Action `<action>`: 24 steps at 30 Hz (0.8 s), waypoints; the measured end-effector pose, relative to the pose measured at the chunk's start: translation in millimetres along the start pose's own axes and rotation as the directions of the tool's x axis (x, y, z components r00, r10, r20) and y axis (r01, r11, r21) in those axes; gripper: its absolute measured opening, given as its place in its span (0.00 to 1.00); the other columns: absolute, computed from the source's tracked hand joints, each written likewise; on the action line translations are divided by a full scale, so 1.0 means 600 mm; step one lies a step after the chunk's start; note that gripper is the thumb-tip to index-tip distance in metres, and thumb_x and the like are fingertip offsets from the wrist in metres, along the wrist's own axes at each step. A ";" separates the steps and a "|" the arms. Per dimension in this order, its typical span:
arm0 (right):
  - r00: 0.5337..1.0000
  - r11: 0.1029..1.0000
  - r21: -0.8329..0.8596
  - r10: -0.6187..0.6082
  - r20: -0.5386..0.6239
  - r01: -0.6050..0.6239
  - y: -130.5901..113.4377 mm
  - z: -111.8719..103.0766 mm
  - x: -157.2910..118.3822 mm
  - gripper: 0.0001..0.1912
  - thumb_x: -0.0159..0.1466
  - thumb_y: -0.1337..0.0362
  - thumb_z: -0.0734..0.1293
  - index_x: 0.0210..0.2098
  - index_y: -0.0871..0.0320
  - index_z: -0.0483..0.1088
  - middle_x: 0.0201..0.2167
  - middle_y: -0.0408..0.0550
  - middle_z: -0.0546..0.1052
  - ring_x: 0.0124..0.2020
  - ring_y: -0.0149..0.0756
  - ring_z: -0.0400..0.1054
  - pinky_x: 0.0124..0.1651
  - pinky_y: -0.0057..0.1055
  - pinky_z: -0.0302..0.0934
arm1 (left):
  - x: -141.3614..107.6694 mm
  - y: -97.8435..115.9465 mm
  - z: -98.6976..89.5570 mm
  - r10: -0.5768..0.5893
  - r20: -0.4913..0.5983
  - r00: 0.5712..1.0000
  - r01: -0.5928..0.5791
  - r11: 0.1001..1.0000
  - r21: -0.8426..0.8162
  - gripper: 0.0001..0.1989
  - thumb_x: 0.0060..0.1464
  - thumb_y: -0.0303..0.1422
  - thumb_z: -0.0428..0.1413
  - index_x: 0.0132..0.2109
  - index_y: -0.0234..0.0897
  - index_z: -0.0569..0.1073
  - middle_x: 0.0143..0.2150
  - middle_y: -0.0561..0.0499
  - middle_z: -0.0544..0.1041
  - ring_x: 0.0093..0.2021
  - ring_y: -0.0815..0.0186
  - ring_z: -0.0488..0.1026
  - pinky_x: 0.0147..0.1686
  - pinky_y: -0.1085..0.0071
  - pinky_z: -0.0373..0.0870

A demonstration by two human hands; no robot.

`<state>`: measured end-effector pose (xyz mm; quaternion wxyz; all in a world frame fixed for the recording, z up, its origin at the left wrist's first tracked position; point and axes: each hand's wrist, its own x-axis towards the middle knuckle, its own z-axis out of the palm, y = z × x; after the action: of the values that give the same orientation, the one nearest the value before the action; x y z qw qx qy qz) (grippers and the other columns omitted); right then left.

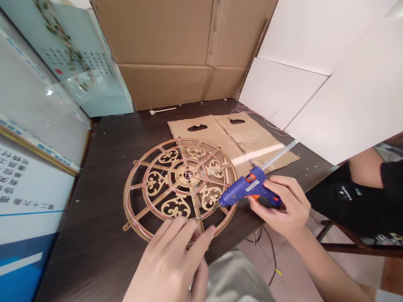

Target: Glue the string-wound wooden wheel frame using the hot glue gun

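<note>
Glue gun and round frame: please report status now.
Right hand grips blue glue gun, nozzle at gold round frame. Left hand presses frame's near rim. Flat cardboard behind, nothing blocking.

Round fretwork frame lay on table, near front edge. Flat cardboard sheet lay behind and right of frame. Left hand rested on frame's near rim. Right hand held glue gun at frame's right edge. Cardboard boxes stood behind table.
</note>
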<state>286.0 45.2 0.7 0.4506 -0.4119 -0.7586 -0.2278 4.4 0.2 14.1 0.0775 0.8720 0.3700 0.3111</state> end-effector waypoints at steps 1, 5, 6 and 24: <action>1.000 1.000 0.001 0.002 -0.005 -0.002 0.000 0.000 0.000 0.17 0.60 0.72 0.76 0.47 0.61 0.72 0.40 0.52 0.75 0.39 0.38 0.72 0.41 0.33 0.72 | -0.001 0.000 0.000 0.001 -0.004 1.000 -0.001 1.000 0.004 0.20 0.62 0.18 0.48 0.55 0.34 0.76 0.40 0.48 0.72 0.41 0.60 0.68 0.42 0.62 0.69; 1.000 0.999 0.028 0.025 -0.006 -0.025 0.001 0.000 0.000 0.17 0.59 0.72 0.77 0.46 0.62 0.72 0.41 0.53 0.75 0.40 0.38 0.72 0.42 0.32 0.71 | -0.001 0.001 0.000 -0.010 -0.004 1.000 0.010 1.000 0.002 0.20 0.60 0.17 0.48 0.54 0.35 0.75 0.40 0.49 0.72 0.41 0.61 0.68 0.41 0.62 0.70; 0.999 0.999 0.033 0.036 -0.001 -0.036 0.001 0.000 0.000 0.17 0.59 0.71 0.77 0.46 0.62 0.72 0.42 0.54 0.75 0.40 0.37 0.72 0.42 0.31 0.71 | -0.001 0.002 0.000 -0.007 0.004 1.000 0.007 1.000 0.006 0.21 0.59 0.17 0.48 0.54 0.35 0.75 0.40 0.49 0.72 0.40 0.61 0.68 0.41 0.62 0.70; 0.770 0.742 -0.378 0.629 0.108 -0.554 0.204 -0.006 0.018 0.20 0.60 0.47 0.76 0.41 0.57 0.78 0.40 0.54 0.78 0.38 0.49 0.73 0.43 0.44 0.67 | 0.011 0.003 -0.002 0.030 -0.087 0.996 -0.022 0.996 0.089 0.10 0.68 0.23 0.49 0.48 0.37 0.73 0.38 0.52 0.73 0.37 0.61 0.69 0.39 0.62 0.67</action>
<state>386.3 115.4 8.8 0.3352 -0.7241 -0.5852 -0.1445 8.3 3.1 18.9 0.0185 0.8647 0.3750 0.3337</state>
